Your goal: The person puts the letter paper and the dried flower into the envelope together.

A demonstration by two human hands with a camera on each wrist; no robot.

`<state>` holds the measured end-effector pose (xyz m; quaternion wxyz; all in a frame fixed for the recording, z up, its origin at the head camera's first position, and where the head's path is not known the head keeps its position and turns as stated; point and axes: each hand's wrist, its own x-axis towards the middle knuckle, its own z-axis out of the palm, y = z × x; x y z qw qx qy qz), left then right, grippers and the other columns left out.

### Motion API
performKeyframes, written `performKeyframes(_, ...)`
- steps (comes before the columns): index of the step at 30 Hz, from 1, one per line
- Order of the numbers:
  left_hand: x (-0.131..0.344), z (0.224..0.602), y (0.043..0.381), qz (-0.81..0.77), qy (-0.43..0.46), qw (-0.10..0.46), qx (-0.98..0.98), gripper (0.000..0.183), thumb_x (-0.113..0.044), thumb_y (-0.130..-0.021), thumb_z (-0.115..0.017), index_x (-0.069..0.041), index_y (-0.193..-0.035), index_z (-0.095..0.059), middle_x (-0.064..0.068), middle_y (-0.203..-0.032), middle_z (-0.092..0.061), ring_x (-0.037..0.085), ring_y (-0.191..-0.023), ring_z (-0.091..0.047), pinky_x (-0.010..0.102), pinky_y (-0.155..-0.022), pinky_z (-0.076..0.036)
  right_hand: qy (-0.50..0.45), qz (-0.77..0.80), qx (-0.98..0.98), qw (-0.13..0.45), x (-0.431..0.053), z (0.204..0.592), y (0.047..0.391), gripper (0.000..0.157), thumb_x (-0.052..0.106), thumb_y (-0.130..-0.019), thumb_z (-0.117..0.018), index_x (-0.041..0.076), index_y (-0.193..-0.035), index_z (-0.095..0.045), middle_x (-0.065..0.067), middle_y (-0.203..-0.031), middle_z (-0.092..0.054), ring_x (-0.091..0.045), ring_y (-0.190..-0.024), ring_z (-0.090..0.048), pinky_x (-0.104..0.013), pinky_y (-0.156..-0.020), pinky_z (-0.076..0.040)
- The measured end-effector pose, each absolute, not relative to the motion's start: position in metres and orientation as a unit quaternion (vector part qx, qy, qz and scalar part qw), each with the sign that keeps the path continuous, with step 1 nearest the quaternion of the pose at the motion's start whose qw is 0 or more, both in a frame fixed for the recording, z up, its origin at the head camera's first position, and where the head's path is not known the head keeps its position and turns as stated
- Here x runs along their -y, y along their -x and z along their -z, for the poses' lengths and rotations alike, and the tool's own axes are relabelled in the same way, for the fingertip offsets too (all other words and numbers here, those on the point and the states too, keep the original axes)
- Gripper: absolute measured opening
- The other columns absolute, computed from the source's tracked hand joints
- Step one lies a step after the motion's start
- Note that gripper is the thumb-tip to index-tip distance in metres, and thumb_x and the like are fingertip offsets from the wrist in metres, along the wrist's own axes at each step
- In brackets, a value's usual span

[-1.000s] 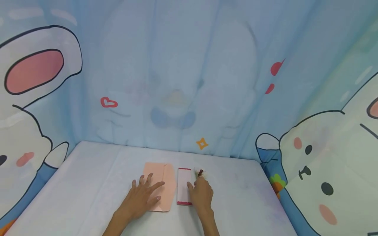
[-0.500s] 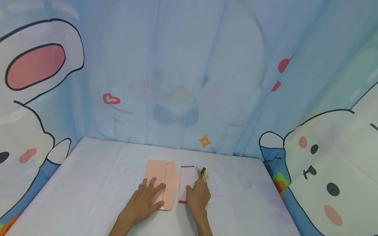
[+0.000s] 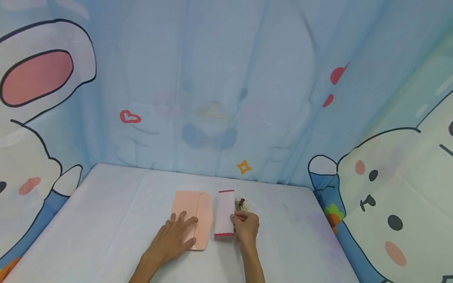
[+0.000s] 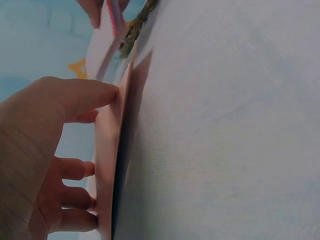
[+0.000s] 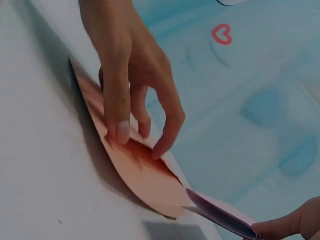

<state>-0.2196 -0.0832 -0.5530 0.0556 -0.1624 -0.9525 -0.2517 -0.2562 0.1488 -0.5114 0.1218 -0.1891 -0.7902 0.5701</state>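
Left hand (image 3: pixel 170 239): grip wide, fingers spread; thumb and fingertips rested on peach envelope (image 3: pixel 185 202). Right hand (image 3: pixel 247 228), right of envelope: grip narrow; white card with red ends (image 3: pixel 224 212) pinched at right edge between thumb and fingers. Peach envelope: laid on white tablecloth (image 3: pixel 124 208). White card: held just right of envelope, near end raised. Dried flower bunch (image 3: pixel 242 204): placed farther right of envelope, partly hidden by right hand. Blue curtain (image 3: pixel 219 59): hung behind envelope, printed with orange star (image 3: pixel 244 167).
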Motion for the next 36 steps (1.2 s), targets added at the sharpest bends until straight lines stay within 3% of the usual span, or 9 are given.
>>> performKeyframes(4, 0.086, 0.554, 0.220, 0.254, 0.157, 0.048, 0.953, 0.053, -0.050, -0.097, -0.059, -0.036, -0.146, -0.047, 0.015, -0.160, -0.040, 0.051, -0.146, -0.035, 0.063, -0.117, -0.034, 0.173, -0.620, 0.761, 0.083, -0.139, 0.516, 0.257, 0.019, 0.007, -0.089, -0.073, -0.004, -0.104, -0.072, -0.016, -0.088, -0.073, -0.017, -0.068, -0.064, -0.027, -0.057, -0.055)
performKeyframes(7, 0.087, 0.553, 0.221, 0.262, 0.157, 0.048, 0.951, 0.054, -0.052, -0.096, -0.059, -0.037, -0.146, -0.047, 0.015, -0.160, -0.040, 0.051, -0.146, -0.035, 0.063, -0.117, -0.034, 0.172, -0.610, 0.770, 0.069, -0.130, 0.524, 0.258, 0.016, 0.007, -0.086, -0.076, -0.003, -0.098, -0.073, -0.013, -0.082, -0.073, -0.015, -0.065, -0.064, -0.025, -0.056, -0.054)
performKeyframes(14, 0.087, 0.553, 0.224, 0.261, 0.160, 0.046, 0.951, 0.057, -0.055, -0.095, -0.058, -0.038, -0.147, -0.045, 0.015, -0.161, -0.040, 0.052, -0.146, -0.035, 0.062, -0.118, -0.032, 0.183, -0.533, 0.818, 0.113, -0.114, 0.540, 0.261, 0.007, 0.006, -0.078, -0.080, 0.002, -0.082, -0.075, -0.010, -0.069, -0.071, -0.015, -0.054, -0.060, -0.025, -0.048, -0.051)
performKeyframes(26, 0.090, 0.553, 0.224, 0.242, 0.174, 0.056, 0.953, 0.058, -0.060, -0.095, -0.055, -0.037, -0.148, -0.044, 0.014, -0.159, -0.043, 0.049, -0.145, -0.039, 0.060, -0.116, -0.036, 0.185, -0.493, 0.835, 0.160, -0.102, 0.547, 0.264, 0.009, 0.003, -0.073, -0.082, 0.005, -0.074, -0.073, -0.007, -0.060, -0.067, -0.013, -0.045, -0.056, -0.023, -0.041, -0.044)
performKeyframes(36, 0.092, 0.554, 0.223, 0.253, 0.175, 0.050, 0.950, 0.059, -0.059, -0.094, -0.057, -0.035, -0.147, -0.045, 0.015, -0.158, -0.043, 0.051, -0.144, -0.039, 0.062, -0.114, -0.037, 0.164, -0.474, 0.845, 0.186, -0.094, 0.552, 0.267, 0.008, 0.001, -0.071, -0.082, 0.004, -0.070, -0.075, -0.006, -0.058, -0.068, -0.011, -0.048, -0.057, -0.024, -0.046, -0.046)
